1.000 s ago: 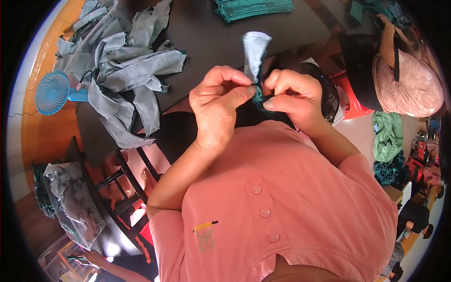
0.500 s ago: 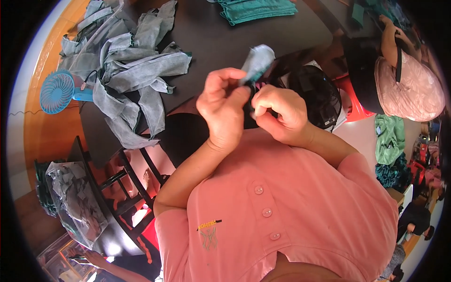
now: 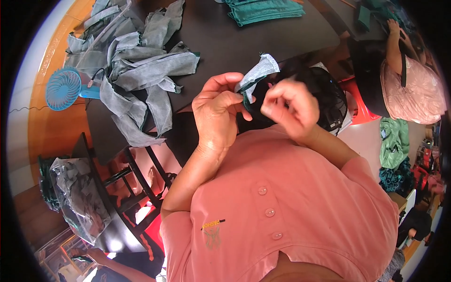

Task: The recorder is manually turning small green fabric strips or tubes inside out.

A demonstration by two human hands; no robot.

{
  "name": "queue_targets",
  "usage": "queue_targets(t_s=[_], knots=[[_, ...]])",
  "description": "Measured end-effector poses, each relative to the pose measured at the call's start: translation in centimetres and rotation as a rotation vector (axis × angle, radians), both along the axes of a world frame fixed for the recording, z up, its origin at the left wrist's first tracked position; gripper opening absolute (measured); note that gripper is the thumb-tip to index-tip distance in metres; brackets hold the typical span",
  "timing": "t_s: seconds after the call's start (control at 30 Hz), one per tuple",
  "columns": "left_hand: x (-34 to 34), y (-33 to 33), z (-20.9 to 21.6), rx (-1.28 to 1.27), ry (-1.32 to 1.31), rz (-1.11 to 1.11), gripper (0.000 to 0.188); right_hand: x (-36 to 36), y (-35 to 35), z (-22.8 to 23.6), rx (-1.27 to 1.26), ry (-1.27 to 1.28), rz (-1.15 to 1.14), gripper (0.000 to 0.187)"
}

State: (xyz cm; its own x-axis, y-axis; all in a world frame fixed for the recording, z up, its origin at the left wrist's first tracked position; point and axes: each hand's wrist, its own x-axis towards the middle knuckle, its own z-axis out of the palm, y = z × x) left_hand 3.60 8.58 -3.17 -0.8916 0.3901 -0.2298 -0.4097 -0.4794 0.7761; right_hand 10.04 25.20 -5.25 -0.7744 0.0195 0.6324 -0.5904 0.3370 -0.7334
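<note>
Between the thumb and fingers of my left hand (image 3: 216,113) is a small fabric strip (image 3: 258,73), pale grey on one face with dark green edges. Its free end flares up and to the right over the table's edge. Just right of the strip, my right hand (image 3: 293,107) is curled with thumb and fingers drawn together, somewhat blurred. Whatever it may pinch is too small to make out. A loose heap of similar grey strips with green edges (image 3: 159,70) lies on the dark table (image 3: 225,47), left of my hands.
A folded green fabric stack (image 3: 268,11) lies at the table's far side. On the left stands a small blue fan (image 3: 63,89). A black mesh-covered thing (image 3: 324,96) is beside a red stool (image 3: 359,101). A person (image 3: 413,89) sits at right; a filled plastic bag (image 3: 80,197) is lower left.
My right hand has moved right, away from the strip. The strip now shows more of its length above my left fingers. The view has shifted slightly.
</note>
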Motion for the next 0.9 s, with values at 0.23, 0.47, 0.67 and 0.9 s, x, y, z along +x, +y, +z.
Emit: queue_targets(t_s=[0.23, 0.47, 0.67, 0.9], knots=[[0.5, 0.0, -0.4, -0.150, 0.135, -0.024, 0.026, -3.6, 2.2, 3.5, 0.435, 0.163, -0.041, 0.026], [0.2, -0.2, -1.8, -0.197, 0.240, -0.076, 0.020, -3.3, 1.4, 4.3, 0.261, 0.108, 0.114, 0.007], [0.2, -0.8, -1.5, -0.311, 0.663, -0.096, 0.034, -3.1, 3.0, 5.4, 0.162, -0.227, 0.066, 0.012], [-0.8, 0.5, -0.3, -0.564, 1.155, 0.140, 0.019, -4.6, 2.4, 4.7, 0.083, -0.285, 0.133, 0.013]])
